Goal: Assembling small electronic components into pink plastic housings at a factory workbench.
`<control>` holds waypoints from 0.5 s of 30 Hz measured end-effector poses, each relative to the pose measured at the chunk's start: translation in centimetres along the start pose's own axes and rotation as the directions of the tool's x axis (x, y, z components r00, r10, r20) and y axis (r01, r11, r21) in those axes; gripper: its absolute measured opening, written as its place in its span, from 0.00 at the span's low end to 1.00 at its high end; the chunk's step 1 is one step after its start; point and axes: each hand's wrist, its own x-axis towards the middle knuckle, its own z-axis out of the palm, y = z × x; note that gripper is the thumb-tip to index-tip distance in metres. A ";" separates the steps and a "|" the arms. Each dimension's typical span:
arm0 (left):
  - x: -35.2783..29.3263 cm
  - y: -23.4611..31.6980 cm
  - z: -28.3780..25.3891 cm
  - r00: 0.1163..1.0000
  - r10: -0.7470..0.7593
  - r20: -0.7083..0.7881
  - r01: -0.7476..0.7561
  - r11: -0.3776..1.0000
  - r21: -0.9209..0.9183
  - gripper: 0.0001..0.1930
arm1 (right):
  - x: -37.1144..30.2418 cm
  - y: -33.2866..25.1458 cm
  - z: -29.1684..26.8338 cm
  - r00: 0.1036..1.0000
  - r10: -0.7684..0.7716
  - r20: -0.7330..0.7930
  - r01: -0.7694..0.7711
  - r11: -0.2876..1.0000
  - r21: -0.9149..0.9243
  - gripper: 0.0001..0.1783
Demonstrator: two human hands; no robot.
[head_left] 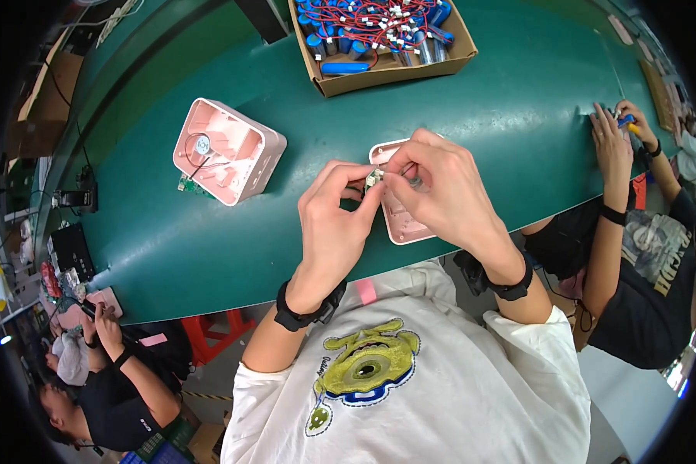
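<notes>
Between the thumb and fingers of my left hand [329,220] is a small circuit board [373,179] with white connectors. My right hand [445,182] pinches at the board's right side, closed on what looks like a thin dark wire; its end is hidden by the fingertips. Both hands are above a shallow pink plastic shell [398,226], which my right hand partly covers. Off to the left stands a deeper pink housing [264,158], its open side showing a round metal part [202,145] and thin wires. A green circuit board [196,187] pokes out beside its lower edge.
A cardboard box [398,80] of blue cylindrical batteries with red wires sits at the far side of the green table [317,124]. At the right, a co-worker's hands [615,135] hold a blue and yellow item. Another person [120,371] works at the lower left.
</notes>
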 end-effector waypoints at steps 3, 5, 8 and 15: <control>0.2 -0.5 0.5 0.996 0.087 -0.008 -0.086 0.995 0.045 0.12 | -0.2 0.3 0.3 1.000 -0.006 -0.019 0.005 1.000 -0.010 0.06; 0.3 -0.8 0.7 0.992 0.127 -0.007 -0.126 0.990 0.068 0.12 | 0.1 0.3 0.2 1.000 0.016 0.008 -0.016 1.000 -0.003 0.05; 0.3 -1.2 0.9 0.983 0.181 -0.028 -0.178 0.979 0.098 0.13 | 0.4 0.6 0.1 0.999 0.026 0.033 -0.026 1.000 0.002 0.05; 0.5 -1.5 1.2 0.975 0.219 0.025 -0.220 0.973 0.070 0.13 | -0.1 0.5 0.3 0.999 -0.028 0.023 0.030 0.996 -0.081 0.03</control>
